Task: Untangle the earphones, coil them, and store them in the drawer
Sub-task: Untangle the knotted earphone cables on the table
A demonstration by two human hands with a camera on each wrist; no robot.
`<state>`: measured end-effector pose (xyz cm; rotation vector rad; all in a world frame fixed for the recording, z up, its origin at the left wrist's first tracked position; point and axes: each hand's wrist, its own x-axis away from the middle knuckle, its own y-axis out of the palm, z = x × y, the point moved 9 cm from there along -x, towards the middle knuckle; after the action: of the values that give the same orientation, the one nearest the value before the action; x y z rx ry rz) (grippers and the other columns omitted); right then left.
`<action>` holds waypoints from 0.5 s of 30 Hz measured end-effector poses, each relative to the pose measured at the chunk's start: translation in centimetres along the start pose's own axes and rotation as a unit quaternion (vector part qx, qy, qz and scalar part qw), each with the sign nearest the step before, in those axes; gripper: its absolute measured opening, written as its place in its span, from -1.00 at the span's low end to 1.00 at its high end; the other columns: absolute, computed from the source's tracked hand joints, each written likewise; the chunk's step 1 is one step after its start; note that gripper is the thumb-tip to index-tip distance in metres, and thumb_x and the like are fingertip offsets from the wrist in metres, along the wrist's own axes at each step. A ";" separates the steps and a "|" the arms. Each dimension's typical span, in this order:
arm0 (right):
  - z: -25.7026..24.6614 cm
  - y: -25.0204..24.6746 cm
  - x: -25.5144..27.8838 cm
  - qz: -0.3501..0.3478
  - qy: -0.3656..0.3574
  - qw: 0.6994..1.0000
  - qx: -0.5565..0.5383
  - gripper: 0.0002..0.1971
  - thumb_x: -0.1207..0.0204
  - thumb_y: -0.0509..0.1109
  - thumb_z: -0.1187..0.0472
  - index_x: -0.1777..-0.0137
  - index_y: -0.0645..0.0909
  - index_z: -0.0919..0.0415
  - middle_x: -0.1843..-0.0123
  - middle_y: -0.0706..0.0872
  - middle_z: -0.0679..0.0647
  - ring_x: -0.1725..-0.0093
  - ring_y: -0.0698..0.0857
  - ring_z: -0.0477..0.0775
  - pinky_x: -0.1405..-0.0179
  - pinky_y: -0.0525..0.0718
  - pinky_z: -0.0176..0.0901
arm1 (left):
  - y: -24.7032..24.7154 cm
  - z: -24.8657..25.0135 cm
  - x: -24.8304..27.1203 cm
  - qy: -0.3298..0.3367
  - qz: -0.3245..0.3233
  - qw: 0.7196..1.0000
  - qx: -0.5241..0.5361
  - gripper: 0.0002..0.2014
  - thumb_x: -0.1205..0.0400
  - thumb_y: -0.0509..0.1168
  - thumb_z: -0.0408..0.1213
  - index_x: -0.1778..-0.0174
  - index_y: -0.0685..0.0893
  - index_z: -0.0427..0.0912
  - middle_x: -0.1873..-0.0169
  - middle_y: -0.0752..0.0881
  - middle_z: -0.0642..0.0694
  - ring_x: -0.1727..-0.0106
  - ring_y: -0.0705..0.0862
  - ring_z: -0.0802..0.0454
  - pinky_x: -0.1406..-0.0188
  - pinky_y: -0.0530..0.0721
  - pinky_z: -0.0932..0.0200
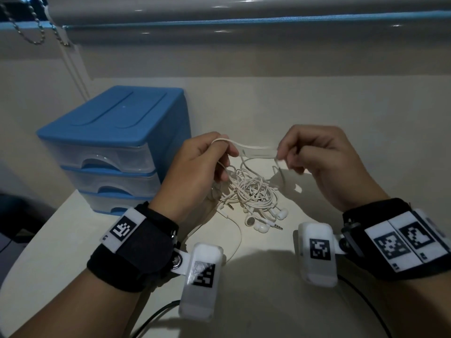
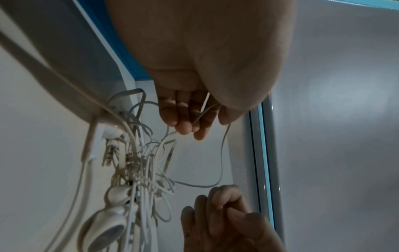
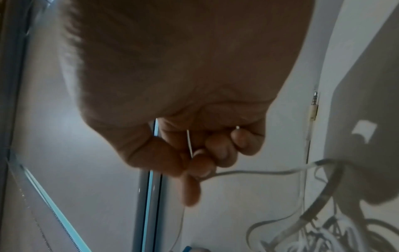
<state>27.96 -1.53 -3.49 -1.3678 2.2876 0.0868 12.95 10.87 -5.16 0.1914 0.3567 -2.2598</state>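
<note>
A tangle of white earphones (image 1: 253,191) lies on the white table (image 1: 256,289), with earbuds (image 1: 258,222) and jack plugs at its near edge. One cable strand (image 1: 253,148) is stretched above the tangle between both hands. My left hand (image 1: 210,159) holds the strand in curled fingers, looped over the forefinger. My right hand (image 1: 290,154) pinches its other end between thumb and forefinger. The left wrist view shows the left fingers (image 2: 183,117) on the cable (image 2: 222,153) above the tangle (image 2: 138,170). In the right wrist view the right hand (image 3: 194,163) pinches the cable (image 3: 259,172).
A blue three-drawer plastic chest (image 1: 114,147) stands at the left of the table, all drawers closed. A wall and window blind (image 1: 244,25) rise behind. Black cables (image 1: 151,315) trail over the table's near edge. A jack plug (image 3: 314,105) lies on the table.
</note>
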 end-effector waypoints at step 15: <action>3.3 3.6 2.9 -0.220 0.215 0.926 0.218 -0.70 -0.36 0.72 0.04 0.37 0.81 0.27 0.51 0.72 0.01 0.47 0.60 -0.15 0.33 0.56 -0.31 | 1.1 -1.2 0.7 -0.104 0.002 0.988 0.110 -0.71 -0.83 0.14 -0.40 0.05 0.67 -0.53 0.41 0.57 -0.27 0.53 0.49 0.00 0.60 0.40 0.24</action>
<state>25.00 -1.16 -8.28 -1.7218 2.0638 -0.8913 13.35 10.12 -6.66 0.0682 -0.0052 -2.2869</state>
